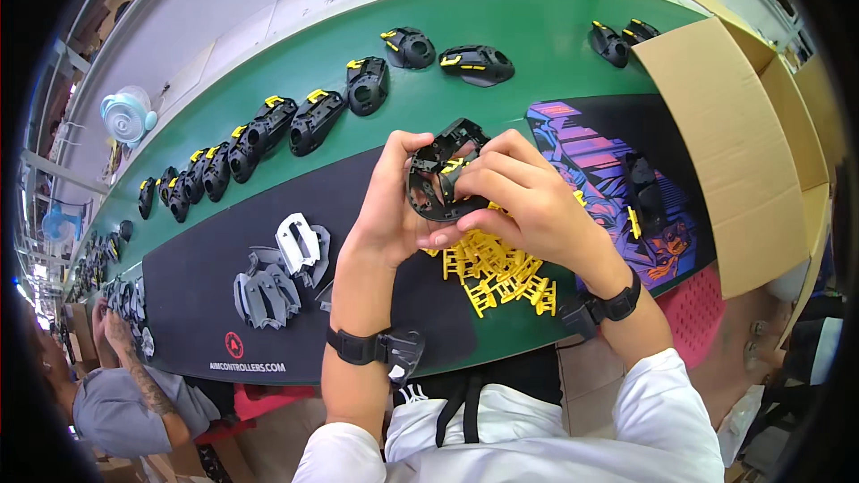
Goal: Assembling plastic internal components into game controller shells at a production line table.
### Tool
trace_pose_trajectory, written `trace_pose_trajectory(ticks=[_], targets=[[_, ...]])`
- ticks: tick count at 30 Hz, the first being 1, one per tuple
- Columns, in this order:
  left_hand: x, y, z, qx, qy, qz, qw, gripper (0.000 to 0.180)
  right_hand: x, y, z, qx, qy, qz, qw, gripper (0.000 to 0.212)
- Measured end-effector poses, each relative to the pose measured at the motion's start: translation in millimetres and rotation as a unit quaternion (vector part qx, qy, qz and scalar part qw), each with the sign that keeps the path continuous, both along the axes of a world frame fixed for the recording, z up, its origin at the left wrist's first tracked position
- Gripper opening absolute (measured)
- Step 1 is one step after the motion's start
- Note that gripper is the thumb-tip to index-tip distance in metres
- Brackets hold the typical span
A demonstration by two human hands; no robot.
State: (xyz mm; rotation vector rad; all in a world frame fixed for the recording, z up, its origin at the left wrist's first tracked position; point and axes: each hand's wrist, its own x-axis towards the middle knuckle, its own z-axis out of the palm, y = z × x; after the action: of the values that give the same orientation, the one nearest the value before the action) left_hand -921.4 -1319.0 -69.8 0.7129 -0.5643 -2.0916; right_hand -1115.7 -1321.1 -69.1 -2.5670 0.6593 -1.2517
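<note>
A black plastic computer-mouse shell is held up in front of me, its hollow inside partly showing. My left hand grips it along the left side, thumb at the upper edge and fingers beneath. The bent fingers of my right hand reach into its right side, with the thumb under the lower rim. A yellow plastic part shows inside the shell by my right fingertips, which hide some of it. Just below my hands lies a heap of yellow plastic clips.
Black mouse shells with yellow parts line the green bench. Grey shell pieces and a white one lie on the black mat. Rightward are a patterned mat and cardboard box; a co-worker sits left.
</note>
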Motion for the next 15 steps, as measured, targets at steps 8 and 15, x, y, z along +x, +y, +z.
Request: trace_pose_trajectory(ticks=[8, 15], targets=[[-38.6, -66.2, 21.3, -0.191, -0.236, 0.025, 0.952, 0.048, -43.1, -20.7, 17.6, 0.100, -0.065, -0.152, 0.981, 0.018], [-181.5, -199.7, 24.9, -0.421, -0.663, -0.011, 0.618, 0.094, -86.6, -22.4, 1.2, 0.269, 0.172, -0.094, 0.943, 0.032]])
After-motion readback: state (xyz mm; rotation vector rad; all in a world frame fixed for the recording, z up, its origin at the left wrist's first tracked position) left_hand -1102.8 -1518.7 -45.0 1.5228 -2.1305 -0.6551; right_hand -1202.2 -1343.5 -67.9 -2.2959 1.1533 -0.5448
